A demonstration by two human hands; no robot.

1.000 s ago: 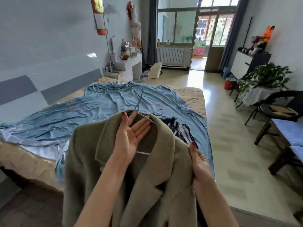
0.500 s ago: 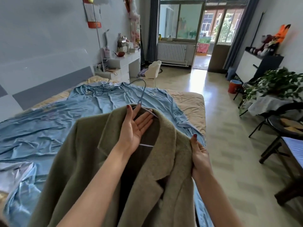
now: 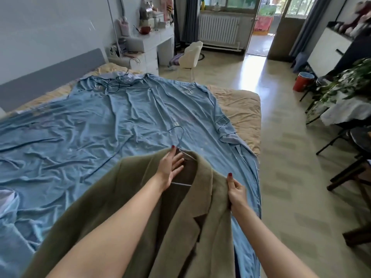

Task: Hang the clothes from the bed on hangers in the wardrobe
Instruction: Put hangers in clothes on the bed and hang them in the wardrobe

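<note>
**Over the bed: coat on hanger, now lower and flatter**

Above the blue sheet (image 3: pixel 104 125) on the bed (image 3: pixel 239 105), the olive coat (image 3: pixel 124 207) sits lower than a second ago. Then it was held up well clear of the sheet; now collar and hanger hook are close over the fabric. Can't tell if the hem touches. The view also tips down more.

Left hand (image 3: pixel 170 165): grip unchanged, fingers straight and spread, palm flat inside the collar against the wire hanger (image 3: pixel 181 149). It supports and doesn't clamp. Hook points away from the person over the sheet. The hanger's bottom bar shows inside the neck opening.

Right hand (image 3: pixel 235 193): still pinching the coat's right shoulder edge, thumb on top, fingers curled under the cloth.

The dark striped garment seen beside the coat a second ago is out of sight, likely behind the coat or out of frame.

Read: hanger looks seated in both shoulders, so this is probably settling or straightening before the carry. Wardrobe isn't in view. Next move needs a real hold on the hook; with an open palm a heavy coat could slide off one shoulder on the lift.
</note>
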